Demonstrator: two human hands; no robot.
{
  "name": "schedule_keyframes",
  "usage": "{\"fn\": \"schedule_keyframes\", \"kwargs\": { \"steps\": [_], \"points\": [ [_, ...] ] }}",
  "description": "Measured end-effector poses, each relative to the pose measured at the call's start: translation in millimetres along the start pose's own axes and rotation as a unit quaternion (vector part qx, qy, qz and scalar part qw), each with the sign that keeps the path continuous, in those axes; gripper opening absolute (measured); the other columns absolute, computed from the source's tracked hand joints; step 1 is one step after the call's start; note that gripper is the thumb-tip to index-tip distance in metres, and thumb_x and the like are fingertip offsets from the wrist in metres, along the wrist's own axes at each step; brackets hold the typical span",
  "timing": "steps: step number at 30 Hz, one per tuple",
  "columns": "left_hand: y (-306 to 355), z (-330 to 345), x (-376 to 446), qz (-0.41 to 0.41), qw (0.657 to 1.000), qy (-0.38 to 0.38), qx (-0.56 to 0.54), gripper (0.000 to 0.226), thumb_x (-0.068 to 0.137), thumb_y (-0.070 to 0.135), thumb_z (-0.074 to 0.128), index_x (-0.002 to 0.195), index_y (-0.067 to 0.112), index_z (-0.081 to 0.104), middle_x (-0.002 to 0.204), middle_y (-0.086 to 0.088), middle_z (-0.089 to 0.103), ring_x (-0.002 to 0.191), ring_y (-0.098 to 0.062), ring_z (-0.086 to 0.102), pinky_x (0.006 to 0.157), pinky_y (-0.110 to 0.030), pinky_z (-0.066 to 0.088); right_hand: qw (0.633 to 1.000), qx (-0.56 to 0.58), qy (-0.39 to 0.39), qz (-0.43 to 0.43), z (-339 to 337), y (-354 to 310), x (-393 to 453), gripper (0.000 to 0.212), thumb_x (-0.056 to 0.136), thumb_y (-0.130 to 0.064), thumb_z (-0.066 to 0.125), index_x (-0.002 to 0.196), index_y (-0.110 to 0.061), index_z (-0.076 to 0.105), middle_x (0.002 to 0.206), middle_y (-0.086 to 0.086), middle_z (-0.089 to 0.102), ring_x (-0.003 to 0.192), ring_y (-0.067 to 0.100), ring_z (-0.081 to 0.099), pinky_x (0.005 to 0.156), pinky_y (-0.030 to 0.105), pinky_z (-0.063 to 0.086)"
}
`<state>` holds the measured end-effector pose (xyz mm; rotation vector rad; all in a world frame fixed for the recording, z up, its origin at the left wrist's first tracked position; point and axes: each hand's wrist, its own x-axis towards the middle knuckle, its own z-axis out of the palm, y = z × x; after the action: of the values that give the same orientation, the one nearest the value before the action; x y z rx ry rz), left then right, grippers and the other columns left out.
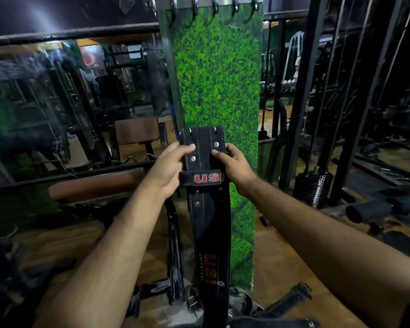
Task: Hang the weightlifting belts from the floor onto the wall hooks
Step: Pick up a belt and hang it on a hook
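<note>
A black leather weightlifting belt (207, 223) with red USI lettering hangs upright in front of a green grass-patterned pillar (218, 74). My left hand (169, 169) grips its upper left edge, thumb on the front near the rivets. My right hand (234, 168) grips the upper right edge at the same height. The belt's lower end trails down to the floor. A row of metal hooks (214, 5) runs along the top of the pillar, well above the belt. More dark belts (289, 299) lie on the floor at the pillar's foot.
A brown padded bench (97, 183) and a mirror wall (57, 102) stand to the left. A weight stack (314, 190) and black machine frames (365, 91) fill the right side. The floor is brown wood.
</note>
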<state>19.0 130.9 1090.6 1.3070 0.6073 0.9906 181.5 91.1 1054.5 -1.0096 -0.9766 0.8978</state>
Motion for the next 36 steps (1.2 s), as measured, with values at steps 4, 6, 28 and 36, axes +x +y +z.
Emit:
{"fn": "schedule_keyframes", "kwargs": {
  "steps": [4,6,28,36],
  "points": [
    [-17,31,16,-0.005,0.982,0.175,0.066,0.022,0.102,0.038,0.055,0.103,0.018,0.062,0.095,0.003,0.069,0.074,-0.014,0.063,0.071,-0.033,0.054,0.998,-0.063,0.018,-0.020,-10,-7,2,0.012,0.103,-0.020,0.053,0.101,-0.021,0.064,0.091,-0.005,0.071,0.075,0.003,0.068,0.063,0.017,0.054],
    [-30,40,22,0.013,0.976,0.205,0.066,0.031,0.102,0.042,0.052,0.113,0.015,0.062,0.097,0.001,0.067,0.080,-0.015,0.063,0.074,-0.035,0.055,0.995,-0.096,0.013,-0.029,-21,-7,7,0.017,0.103,-0.033,0.056,0.099,-0.021,0.067,0.094,-0.006,0.074,0.083,0.006,0.071,0.069,0.018,0.057],
    [-5,185,213,0.217,0.915,0.286,0.185,0.034,0.105,0.030,0.049,0.131,0.010,0.052,0.111,-0.010,0.071,0.094,-0.023,0.070,0.066,-0.038,0.061,0.964,-0.131,-0.054,-0.224,-177,-94,196,0.024,0.102,-0.022,0.059,0.124,-0.011,0.059,0.112,-0.008,0.070,0.103,-0.005,0.067,0.093,0.023,0.054],
    [92,210,275,0.305,0.895,0.265,0.189,0.030,0.104,0.026,0.052,0.126,0.006,0.054,0.102,-0.005,0.068,0.079,-0.004,0.065,0.049,-0.020,0.053,0.951,-0.095,-0.034,-0.293,-170,-186,266,0.028,0.099,-0.031,0.062,0.115,-0.009,0.062,0.108,0.005,0.076,0.100,0.019,0.073,0.090,0.042,0.060]
  ]
}}
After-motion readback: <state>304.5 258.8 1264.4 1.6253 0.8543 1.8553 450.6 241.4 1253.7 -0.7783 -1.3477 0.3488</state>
